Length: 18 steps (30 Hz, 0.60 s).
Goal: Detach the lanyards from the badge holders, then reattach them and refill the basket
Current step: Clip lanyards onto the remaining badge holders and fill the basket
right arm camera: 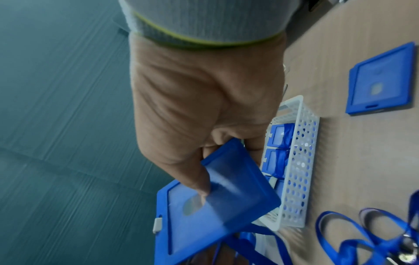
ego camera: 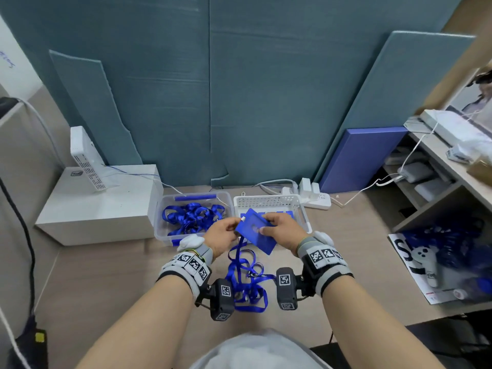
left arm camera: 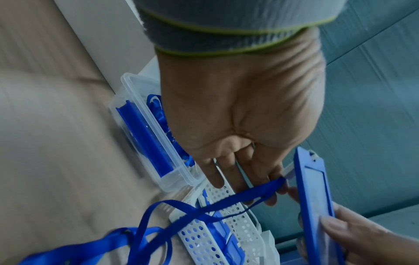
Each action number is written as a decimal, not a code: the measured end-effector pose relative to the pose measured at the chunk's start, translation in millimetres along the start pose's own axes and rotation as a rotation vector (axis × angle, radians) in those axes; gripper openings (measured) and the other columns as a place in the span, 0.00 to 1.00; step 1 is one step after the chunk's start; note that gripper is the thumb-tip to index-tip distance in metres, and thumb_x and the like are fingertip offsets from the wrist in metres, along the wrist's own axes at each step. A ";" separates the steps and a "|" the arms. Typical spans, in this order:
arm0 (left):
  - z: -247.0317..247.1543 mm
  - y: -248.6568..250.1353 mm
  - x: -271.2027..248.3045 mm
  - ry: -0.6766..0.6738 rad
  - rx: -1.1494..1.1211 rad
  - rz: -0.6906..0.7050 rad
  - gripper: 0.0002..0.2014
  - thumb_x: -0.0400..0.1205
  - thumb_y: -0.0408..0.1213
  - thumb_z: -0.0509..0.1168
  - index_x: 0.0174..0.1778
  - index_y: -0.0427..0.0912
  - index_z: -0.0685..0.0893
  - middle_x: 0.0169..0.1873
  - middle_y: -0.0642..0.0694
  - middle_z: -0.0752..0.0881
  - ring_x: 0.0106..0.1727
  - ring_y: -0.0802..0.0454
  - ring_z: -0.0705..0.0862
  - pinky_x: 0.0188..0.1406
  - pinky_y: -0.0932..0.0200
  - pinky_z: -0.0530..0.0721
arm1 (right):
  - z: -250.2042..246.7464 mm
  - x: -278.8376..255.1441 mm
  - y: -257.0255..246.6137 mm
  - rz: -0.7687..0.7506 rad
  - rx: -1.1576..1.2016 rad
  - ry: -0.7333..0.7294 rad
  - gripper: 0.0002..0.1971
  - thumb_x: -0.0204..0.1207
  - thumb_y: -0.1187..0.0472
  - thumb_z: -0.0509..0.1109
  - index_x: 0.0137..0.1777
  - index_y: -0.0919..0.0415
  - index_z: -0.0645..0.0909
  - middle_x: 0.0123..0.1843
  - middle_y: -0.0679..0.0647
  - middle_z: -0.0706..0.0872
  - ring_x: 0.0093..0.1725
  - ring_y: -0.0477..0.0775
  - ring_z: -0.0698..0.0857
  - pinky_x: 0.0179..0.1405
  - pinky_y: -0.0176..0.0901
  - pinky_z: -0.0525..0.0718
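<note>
Both hands hold a blue badge holder in the air in front of the white perforated basket. My right hand pinches it between thumb and fingers, and a second blue holder overlaps it there. My left hand pinches the end of a blue lanyard at the holder's top corner, beside a white clip. The strap hangs down to a tangle on the table. More holders lie in the basket.
A clear plastic box of loose blue lanyards stands left of the basket. One spare holder lies on the table. A white box sits at the left, a power strip behind the basket, shelves at the right.
</note>
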<state>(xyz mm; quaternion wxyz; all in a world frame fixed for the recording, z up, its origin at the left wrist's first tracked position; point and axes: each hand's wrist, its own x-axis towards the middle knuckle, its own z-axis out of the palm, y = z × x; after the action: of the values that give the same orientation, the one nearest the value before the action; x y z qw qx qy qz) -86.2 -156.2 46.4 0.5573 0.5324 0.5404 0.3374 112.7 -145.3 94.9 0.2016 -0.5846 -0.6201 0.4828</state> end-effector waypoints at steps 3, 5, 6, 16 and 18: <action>8.1 10.4 9.7 0.013 -0.127 -0.080 0.11 0.82 0.21 0.61 0.54 0.35 0.85 0.47 0.41 0.88 0.49 0.50 0.84 0.58 0.55 0.82 | -14.5 7.9 -4.1 -0.021 0.028 -0.006 0.05 0.80 0.70 0.71 0.48 0.60 0.86 0.37 0.50 0.86 0.34 0.45 0.80 0.34 0.31 0.77; 12.7 14.3 14.4 0.037 -0.153 -0.088 0.08 0.84 0.24 0.62 0.53 0.37 0.85 0.47 0.40 0.87 0.49 0.45 0.83 0.61 0.46 0.82 | -21.4 13.0 -4.8 -0.034 0.042 -0.005 0.09 0.80 0.71 0.71 0.44 0.56 0.85 0.37 0.48 0.86 0.34 0.44 0.79 0.34 0.30 0.77; 14.8 16.3 15.6 0.050 -0.148 -0.086 0.07 0.86 0.26 0.61 0.52 0.37 0.85 0.46 0.39 0.88 0.48 0.45 0.84 0.61 0.44 0.83 | -24.8 14.5 -5.5 -0.038 0.061 0.004 0.12 0.80 0.72 0.70 0.42 0.54 0.84 0.36 0.46 0.85 0.33 0.42 0.79 0.32 0.29 0.76; 22.1 23.6 16.3 0.067 0.182 -0.075 0.24 0.80 0.17 0.54 0.57 0.47 0.88 0.56 0.46 0.90 0.60 0.49 0.87 0.67 0.52 0.81 | -42.8 28.3 -9.9 -0.057 0.269 -0.015 0.13 0.79 0.73 0.71 0.58 0.57 0.85 0.49 0.53 0.90 0.42 0.47 0.85 0.45 0.34 0.83; 23.9 27.3 13.8 0.103 0.186 -0.049 0.31 0.75 0.13 0.55 0.66 0.44 0.85 0.64 0.47 0.88 0.69 0.54 0.83 0.72 0.58 0.77 | -45.4 30.0 -9.1 -0.067 0.216 -0.037 0.15 0.78 0.74 0.70 0.57 0.55 0.87 0.50 0.55 0.90 0.43 0.48 0.84 0.46 0.39 0.82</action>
<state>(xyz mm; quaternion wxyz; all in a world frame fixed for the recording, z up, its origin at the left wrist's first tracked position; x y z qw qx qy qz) -55.2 -142.9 65.5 0.4848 0.5506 0.6102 0.2989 137.8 -99.9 113.6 0.2678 -0.5295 -0.5872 0.5505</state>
